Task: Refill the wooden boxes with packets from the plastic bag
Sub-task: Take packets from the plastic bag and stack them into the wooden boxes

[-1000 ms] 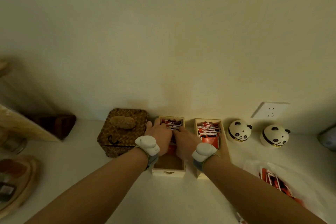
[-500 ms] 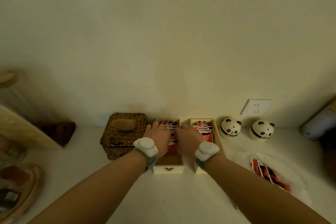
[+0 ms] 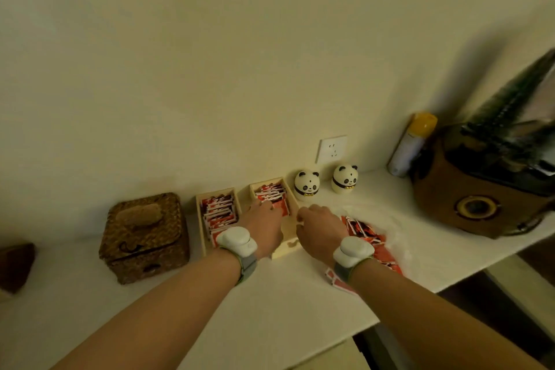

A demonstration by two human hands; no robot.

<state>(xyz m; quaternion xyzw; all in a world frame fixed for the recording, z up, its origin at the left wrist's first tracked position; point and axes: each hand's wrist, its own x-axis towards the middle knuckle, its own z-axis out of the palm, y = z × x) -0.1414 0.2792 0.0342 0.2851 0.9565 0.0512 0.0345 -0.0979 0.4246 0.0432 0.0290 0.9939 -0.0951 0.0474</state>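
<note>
We cannot see the left hand's (image 3: 264, 227) fingertips inside the right wooden box (image 3: 288, 245); the right hand (image 3: 319, 228) and wrist cover part of the plastic bag (image 3: 396, 237); either grip stays unclear

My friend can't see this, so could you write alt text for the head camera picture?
A person's left hand rests on red packets in the right-hand open wooden box, while the right hand hovers beside a clear plastic bag of red packets on a white counter.

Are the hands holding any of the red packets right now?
It cannot be told. The left hand reaches into the right wooden box; the right hand hovers beside it, fingers hidden.
</note>
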